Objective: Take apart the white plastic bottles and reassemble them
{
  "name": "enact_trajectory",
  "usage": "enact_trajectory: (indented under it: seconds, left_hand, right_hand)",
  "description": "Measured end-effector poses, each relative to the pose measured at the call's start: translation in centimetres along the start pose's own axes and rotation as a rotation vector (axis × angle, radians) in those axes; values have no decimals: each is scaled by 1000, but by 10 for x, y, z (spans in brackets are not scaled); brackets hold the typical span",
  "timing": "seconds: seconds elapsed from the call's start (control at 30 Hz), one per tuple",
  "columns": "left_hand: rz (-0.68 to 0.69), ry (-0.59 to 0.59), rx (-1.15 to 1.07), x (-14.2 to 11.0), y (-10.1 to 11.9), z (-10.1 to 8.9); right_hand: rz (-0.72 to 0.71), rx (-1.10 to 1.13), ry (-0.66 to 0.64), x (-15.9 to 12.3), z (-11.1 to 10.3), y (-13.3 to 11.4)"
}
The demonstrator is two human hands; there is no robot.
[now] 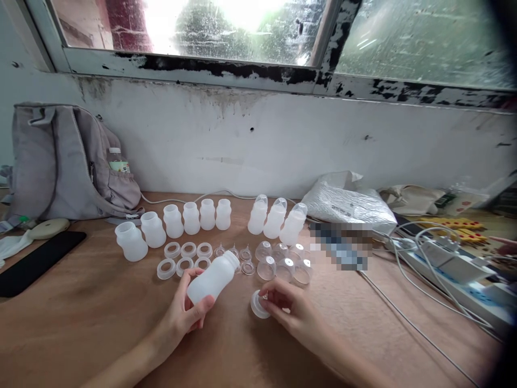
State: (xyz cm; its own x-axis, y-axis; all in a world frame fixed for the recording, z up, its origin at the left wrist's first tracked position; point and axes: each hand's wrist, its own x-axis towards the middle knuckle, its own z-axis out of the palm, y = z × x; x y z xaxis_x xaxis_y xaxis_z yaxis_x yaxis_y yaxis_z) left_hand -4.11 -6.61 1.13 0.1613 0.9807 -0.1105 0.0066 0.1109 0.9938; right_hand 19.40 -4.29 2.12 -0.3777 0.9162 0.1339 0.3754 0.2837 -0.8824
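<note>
My left hand (189, 307) is wrapped round a frosted white baby bottle (213, 279), tilted with its open neck up to the right. Between the fingertips of my right hand (293, 307) is a collar ring (259, 305), apart from the bottle; a nipple seems to be in it, partly hidden by my fingers. Beyond my left hand lie several loose collar rings (188, 249). Clear nipples (247, 267) sit in the middle, partly behind the held bottle. Clear dome caps (285, 269) stand in rows just past my right hand.
Several open bottles (173, 222) line the back left; three capped bottles (276, 218) stand right of them. A grey backpack (72, 161) and black flat case (40, 264) are at left. A silver bag (349, 202), a power strip (464, 280) and loose cables (407, 318) occupy the right.
</note>
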Motion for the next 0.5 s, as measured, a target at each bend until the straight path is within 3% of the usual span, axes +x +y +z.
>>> enact_trajectory:
  seconds: [0.13, 0.27, 0.43, 0.5]
  left_hand:
    - [-6, -43, -4, 5, -12, -6]
    - [160, 9, 149, 0, -5, -8]
    - [386, -8, 403, -9, 3, -6]
    - [483, 41, 491, -9, 4, -8]
  right_hand:
    - [-49, -11, 37, 1, 5, -2]
    - [-116, -95, 125, 6, 6, -14]
    - [-110, -138, -8, 19, 13, -38]
    - [-103, -124, -41, 28, 12, -49]
